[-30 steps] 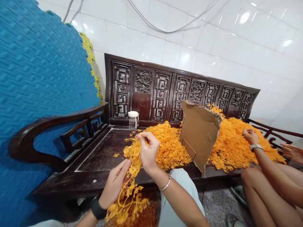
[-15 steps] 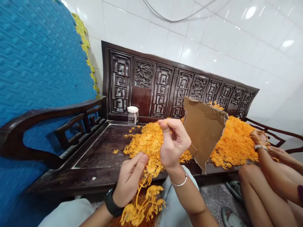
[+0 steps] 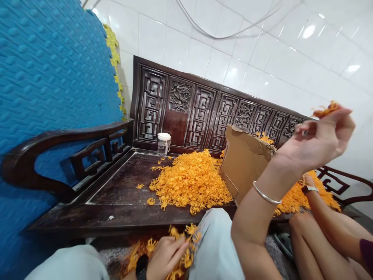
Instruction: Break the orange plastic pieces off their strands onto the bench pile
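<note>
On the head camera, the right hand (image 3: 317, 140) is up high on the far side, fingertips pinched on a small orange clump (image 3: 328, 111), well clear of everything below it and set against the white tiled wall (image 3: 262, 58). Down low, the left hand (image 3: 166, 254) sits between the pale-trousered knees, thumb and fingers closed on an orange sprig (image 3: 188, 258) that spreads around the fingertips. And there's the main heap (image 3: 192, 181), loose orange pieces banked up in the middle of the dark wooden tabletop (image 3: 122, 186), with a few strays (image 3: 140, 186) lying off its left edge and a white scrap (image 3: 111, 217) near the front. The big obstacle here is the cardboard panel (image 3: 244, 155), standing upright right against the heap, a thin wire frame (image 3: 231, 182) at its foot, walling this heap off from a second heap (image 3: 293, 200) beyond. The raised right forearm cuts across too, silver bracelet (image 3: 266, 194) and all, hiding part of both panel and second heap. Over there a co-worker's hand (image 3: 307, 181) is at those pieces, its grip too hidden to call. Behind it all runs the carved backrest (image 3: 204, 112), a lidded clear cup (image 3: 163, 144) standing just in front of it, while the curved armrest (image 3: 58, 140) and blue foam mat (image 3: 58, 77) close off the left.
</note>
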The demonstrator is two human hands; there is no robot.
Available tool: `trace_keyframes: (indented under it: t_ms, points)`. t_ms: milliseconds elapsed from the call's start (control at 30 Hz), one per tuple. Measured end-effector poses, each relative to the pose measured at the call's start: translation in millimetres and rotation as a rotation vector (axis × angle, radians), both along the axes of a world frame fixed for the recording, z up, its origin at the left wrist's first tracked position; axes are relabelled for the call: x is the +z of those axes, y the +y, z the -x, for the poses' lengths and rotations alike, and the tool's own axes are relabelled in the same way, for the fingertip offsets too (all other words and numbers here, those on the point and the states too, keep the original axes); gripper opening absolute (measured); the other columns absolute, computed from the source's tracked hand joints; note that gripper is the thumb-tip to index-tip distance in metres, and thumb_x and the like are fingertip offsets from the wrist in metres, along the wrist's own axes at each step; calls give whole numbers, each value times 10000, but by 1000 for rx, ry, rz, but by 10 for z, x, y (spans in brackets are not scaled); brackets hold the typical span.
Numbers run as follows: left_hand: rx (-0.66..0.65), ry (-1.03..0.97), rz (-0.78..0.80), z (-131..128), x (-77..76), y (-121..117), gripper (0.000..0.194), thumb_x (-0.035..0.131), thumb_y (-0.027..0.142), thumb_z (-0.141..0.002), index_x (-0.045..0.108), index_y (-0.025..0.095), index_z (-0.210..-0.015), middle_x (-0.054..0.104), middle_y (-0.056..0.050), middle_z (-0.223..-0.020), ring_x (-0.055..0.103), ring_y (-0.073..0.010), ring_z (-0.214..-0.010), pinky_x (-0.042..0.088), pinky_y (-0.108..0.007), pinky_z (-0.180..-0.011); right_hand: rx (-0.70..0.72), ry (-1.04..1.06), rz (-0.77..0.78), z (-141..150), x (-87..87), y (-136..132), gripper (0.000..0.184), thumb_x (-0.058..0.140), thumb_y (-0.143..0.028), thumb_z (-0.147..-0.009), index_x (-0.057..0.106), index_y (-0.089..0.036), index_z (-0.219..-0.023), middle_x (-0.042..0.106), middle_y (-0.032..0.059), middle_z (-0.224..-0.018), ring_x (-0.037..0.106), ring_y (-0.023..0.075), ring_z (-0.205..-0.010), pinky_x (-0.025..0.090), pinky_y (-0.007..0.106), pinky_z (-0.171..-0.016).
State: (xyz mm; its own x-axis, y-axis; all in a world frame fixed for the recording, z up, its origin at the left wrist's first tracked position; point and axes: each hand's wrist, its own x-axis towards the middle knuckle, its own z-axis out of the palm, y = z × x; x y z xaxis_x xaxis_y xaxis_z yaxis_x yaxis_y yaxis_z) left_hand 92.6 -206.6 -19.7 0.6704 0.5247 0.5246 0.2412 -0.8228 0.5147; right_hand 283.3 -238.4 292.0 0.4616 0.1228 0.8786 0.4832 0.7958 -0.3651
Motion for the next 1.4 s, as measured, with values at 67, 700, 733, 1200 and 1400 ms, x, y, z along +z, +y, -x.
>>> trace_keyframes:
  t_ms: [67,700,733,1200,1400]
  points:
    - [-72,147,-45,-58,-325,-26,373,292,318,-896,449,209,-576,473,7,-445,464,-132,-407,247,-266,-444,-139,12,-259,-35,35,-60,466,172,-265,-883,628,-198,-814,586,-6,-889,610,88,-858,407,189,-535]
    - [153,34,421,288,1,387,355,397,427,-818,391,175,-568,351,56,-513,390,-98,-502,265,-222,-516,24,-419,401,280,-1602,1403,170,515,-218,-806,517,-148,-961,584,9,-724,539,111,-650,443,249,-627]
    - [171,-6,444,319,25,421,367,401,434,-814,379,176,-554,347,57,-508,384,-98,-500,268,-221,-510,33,-448,441,255,-1708,1462,206,507,-211,-810,498,-144,-1004,593,17,-742,547,118,-669,446,255,-646]
    - [154,-411,948,547,254,463,349,550,490,-720,572,144,-759,530,25,-601,520,-123,-493,436,-238,-478,-252,-1151,643,141,-2121,1779,139,401,-162,-866,540,-164,-876,570,64,-885,507,163,-802,374,266,-735]
    - [199,-402,834,555,258,566,340,563,475,-711,610,144,-772,577,-10,-734,557,-132,-541,439,-259,-581,-296,-1157,684,63,-2176,1865,169,412,-75,-823,565,-144,-849,580,116,-978,479,221,-925,324,354,-811]
